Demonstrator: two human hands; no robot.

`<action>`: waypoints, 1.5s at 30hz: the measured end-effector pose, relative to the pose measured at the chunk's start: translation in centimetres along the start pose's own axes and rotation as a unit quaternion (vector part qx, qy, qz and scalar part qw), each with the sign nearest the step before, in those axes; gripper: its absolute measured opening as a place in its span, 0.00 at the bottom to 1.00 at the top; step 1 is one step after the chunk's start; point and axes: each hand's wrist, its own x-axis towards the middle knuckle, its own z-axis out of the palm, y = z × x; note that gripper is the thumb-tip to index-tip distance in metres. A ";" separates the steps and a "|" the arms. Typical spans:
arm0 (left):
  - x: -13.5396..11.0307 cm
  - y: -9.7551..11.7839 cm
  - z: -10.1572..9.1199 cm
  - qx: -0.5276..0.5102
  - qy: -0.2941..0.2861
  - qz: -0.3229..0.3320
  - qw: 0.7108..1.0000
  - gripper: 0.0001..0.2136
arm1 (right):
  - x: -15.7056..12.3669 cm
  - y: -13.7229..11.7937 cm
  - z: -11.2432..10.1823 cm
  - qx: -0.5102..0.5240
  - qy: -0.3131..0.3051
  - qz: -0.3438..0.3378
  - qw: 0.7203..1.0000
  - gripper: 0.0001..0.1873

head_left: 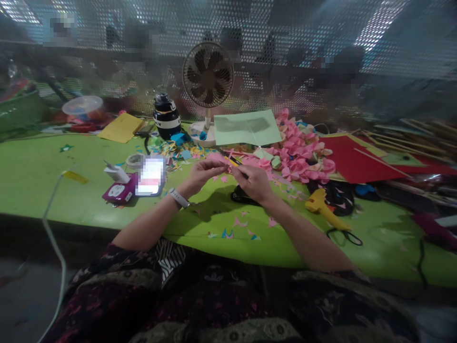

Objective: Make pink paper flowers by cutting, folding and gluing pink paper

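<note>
My left hand (205,175), with a white band on its wrist, meets my right hand (253,181) above the middle of the green table. Fingertips of both pinch a small pink paper piece (229,168); its shape is mostly hidden. Just behind them lies a yellow-and-black pencil-like stick (233,161). A black object (243,195), partly covered by my right hand, rests below it; I cannot tell its kind. Pink paper petals (303,155) are heaped behind and to the right. Paper scraps (240,222) are scattered in front.
A phone (152,176) leans near a purple power socket block (121,190) on the left. Behind stand a black bottle (167,116) and a fan (208,75). Light green paper (247,127) lies beyond my hands. Right are red sheets (360,159), a yellow glue gun (326,209) and scissors handles (352,237).
</note>
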 end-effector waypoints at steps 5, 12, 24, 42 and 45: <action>0.0 -0.1 -0.1 0.014 -0.011 0.016 1.000 0.12 | 0.1 -0.1 -0.1 -0.001 0.002 -0.001 1.000 0.29; 0.0 -0.1 -0.2 0.018 -0.008 0.034 0.999 0.12 | 0.2 -0.1 -0.2 0.007 -0.004 -0.009 1.000 0.28; -0.2 0.5 0.4 0.041 0.008 0.051 0.998 0.14 | 0.1 -0.5 -0.3 0.025 -0.018 -0.026 0.999 0.24; -0.6 0.3 1.2 0.005 0.031 0.061 0.998 0.14 | -0.3 -0.2 0.3 0.021 -0.010 -0.037 0.999 0.19; -0.6 0.1 1.2 0.003 0.035 0.059 0.998 0.15 | -0.3 -0.4 0.3 0.018 -0.007 -0.031 0.999 0.18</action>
